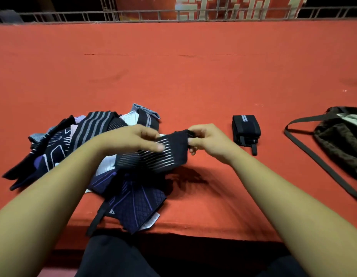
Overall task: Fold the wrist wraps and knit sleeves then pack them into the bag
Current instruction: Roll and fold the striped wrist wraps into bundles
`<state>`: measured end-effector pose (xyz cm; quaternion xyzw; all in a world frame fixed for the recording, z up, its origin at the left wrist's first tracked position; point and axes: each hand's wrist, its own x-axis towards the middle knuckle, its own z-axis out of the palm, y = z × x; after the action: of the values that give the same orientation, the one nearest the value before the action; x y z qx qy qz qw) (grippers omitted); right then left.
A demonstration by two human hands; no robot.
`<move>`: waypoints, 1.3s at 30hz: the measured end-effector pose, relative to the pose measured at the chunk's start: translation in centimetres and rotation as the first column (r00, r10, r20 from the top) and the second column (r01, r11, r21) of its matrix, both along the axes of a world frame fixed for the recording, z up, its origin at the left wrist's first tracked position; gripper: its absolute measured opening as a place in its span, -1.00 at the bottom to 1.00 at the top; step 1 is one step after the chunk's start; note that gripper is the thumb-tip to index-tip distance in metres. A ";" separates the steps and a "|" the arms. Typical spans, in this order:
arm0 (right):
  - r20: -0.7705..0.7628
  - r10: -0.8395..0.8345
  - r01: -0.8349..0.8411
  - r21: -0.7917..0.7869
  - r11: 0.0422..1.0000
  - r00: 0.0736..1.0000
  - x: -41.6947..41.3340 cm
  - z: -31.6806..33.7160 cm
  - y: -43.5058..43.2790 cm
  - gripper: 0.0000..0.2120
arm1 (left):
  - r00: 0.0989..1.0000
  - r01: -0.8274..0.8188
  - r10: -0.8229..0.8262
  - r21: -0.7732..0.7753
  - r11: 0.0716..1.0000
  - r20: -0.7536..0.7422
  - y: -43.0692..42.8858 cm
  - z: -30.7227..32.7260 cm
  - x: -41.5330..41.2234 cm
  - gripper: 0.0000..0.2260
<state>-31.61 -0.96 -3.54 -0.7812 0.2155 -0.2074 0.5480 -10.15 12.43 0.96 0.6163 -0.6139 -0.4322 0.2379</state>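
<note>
Both hands hold a black wrist wrap with thin grey stripes (163, 154) above the red table. My left hand (133, 139) grips its left part, thumb on top. My right hand (205, 139) pinches its right end. Under and left of them lies a loose pile of dark knit sleeves and wraps (73, 148); a navy quilted sleeve (136, 206) reaches the table's near edge. A folded black wrist wrap (246, 129) sits to the right of my right hand. The dark brown bag (339, 142) lies at the far right, its mouth open.
The bag's long dark strap (313, 156) loops across the red cloth (173, 76) towards the near right. A metal railing (93, 16) runs along the table's far edge. My dark-clothed lap (153, 256) shows below the near edge.
</note>
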 end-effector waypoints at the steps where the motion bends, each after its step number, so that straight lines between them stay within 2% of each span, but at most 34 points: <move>1: 0.001 -0.038 0.038 0.038 0.999 0.999 -0.7 -0.3 -0.6 -0.87 | 0.995 0.069 -0.074 0.081 0.994 0.064 0.3 0.0 0.3 -0.86; 3: -0.015 -0.126 0.127 0.101 0.987 0.992 -2.0 -1.1 -1.5 -0.81 | 0.964 0.128 -0.159 0.156 0.979 0.211 0.7 -0.3 0.3 -0.94; 4: -0.008 -0.163 0.162 0.137 0.977 0.987 -2.5 -1.5 -1.7 -0.80 | 0.963 0.140 -0.173 0.162 0.977 0.207 0.8 -0.4 -0.1 -0.95; 6: -0.001 -0.239 0.229 0.298 0.927 0.971 -2.7 -2.5 -1.9 -0.81 | 0.981 0.169 -0.183 0.179 0.969 0.064 0.8 -0.7 -1.7 -0.85; 7: -0.030 -0.281 0.272 0.367 0.889 0.959 -2.6 -2.9 -1.9 -0.77 | 0.978 0.202 -0.207 0.197 0.959 0.002 0.7 -0.9 -2.7 -0.72; 8: -0.073 -0.317 0.321 0.371 0.872 0.946 -2.3 -3.4 -1.9 -0.72 | 0.973 0.233 -0.229 0.209 0.950 -0.043 0.7 -1.0 -3.8 -0.59; 10: -0.151 -0.365 0.392 0.232 0.890 0.919 -1.7 -4.2 -1.8 -0.74 | 0.973 0.230 -0.220 0.183 0.956 -0.073 0.2 -1.8 -4.9 -0.57; 11: -0.166 -0.374 0.402 0.192 0.895 0.912 -1.4 -4.6 -1.8 -0.77 | 0.987 0.161 -0.160 0.106 0.981 -0.018 -0.5 -2.4 -5.0 -0.64; 13: -0.201 -0.397 0.426 0.128 0.895 0.895 -0.7 -5.1 -1.7 -0.78 | 0.968 -0.066 0.105 -0.171 0.983 0.226 -2.0 -4.2 -4.2 -0.80; 15: -0.244 -0.398 0.419 0.040 0.907 0.884 0.3 -5.4 -1.3 -0.76 | 0.840 -0.233 0.382 -0.379 0.895 0.385 -3.2 -6.0 -3.1 -0.85; 17: -0.243 -0.362 0.375 0.009 0.927 0.900 1.5 -5.4 -0.7 -0.76 | 0.791 -0.263 0.450 -0.433 0.862 0.416 -4.1 -7.7 -2.6 -0.81; 20: -0.231 -0.332 0.320 -0.086 0.943 0.915 3.2 -5.7 0.0 -0.84 | 0.783 -0.331 0.527 -0.495 0.803 0.330 -4.8 -8.5 -2.4 -0.77; 22: -0.229 -0.334 0.313 -0.126 0.941 0.914 3.8 -6.0 0.1 -0.88 | 0.690 -0.369 0.622 -0.560 0.742 0.370 -5.0 -8.3 -1.8 -0.74; 23: -0.236 -0.337 0.317 -0.119 0.941 0.912 3.9 -6.1 0.0 -0.84 | 0.658 -0.388 0.631 -0.533 0.752 0.412 -4.9 -8.1 -1.3 -0.73; 24: -0.249 -0.337 0.321 -0.104 0.942 0.908 4.0 -6.3 -0.2 -0.78 | 0.679 -0.426 0.608 -0.453 0.783 0.412 -4.8 -8.1 -0.6 -0.74; 26: -0.298 -0.332 0.320 -0.088 0.943 0.895 4.0 -6.7 -0.7 -0.69 | 0.800 -0.469 0.524 -0.237 0.850 0.294 -4.2 -8.3 0.4 -0.80; 27: -0.316 -0.328 0.319 -0.084 0.944 0.890 4.0 -6.8 -0.8 -0.66 | 0.832 -0.458 0.494 -0.190 0.868 0.251 -3.7 -8.5 0.6 -0.82; 30: -0.270 -0.329 0.338 -0.010 0.941 0.905 4.7 -6.7 -0.6 -0.54 | 0.844 -0.410 0.468 -0.247 0.878 0.261 -2.8 -9.5 0.5 -0.81; 32: -0.217 -0.311 0.328 0.043 0.944 0.925 5.5 -6.3 -0.1 -0.57 | 0.844 -0.406 0.478 -0.291 0.866 0.245 -2.5 -10.2 0.4 -0.83; 35: -0.220 -0.264 0.254 -0.074 0.964 0.939 6.6 -5.9 0.3 -0.83 | 0.827 -0.468 0.537 -0.322 0.823 0.168 -2.3 -11.1 0.5 -0.83; 37: -0.214 -0.255 0.229 -0.140 0.963 0.943 6.6 -5.6 0.5 -0.77 | 0.821 -0.506 0.560 -0.316 0.803 0.108 -2.1 -11.8 0.3 -0.81; 39: -0.190 -0.242 0.215 -0.154 0.964 0.951 6.1 -5.5 0.7 -0.80 | 0.822 -0.530 0.567 -0.295 0.795 0.050 -2.2 -12.4 0.1 -0.83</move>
<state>-25.50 -0.28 -9.01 -0.8026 0.3463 -0.2010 0.4421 -10.06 10.28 -11.44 0.7577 -0.4759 -0.2145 0.3918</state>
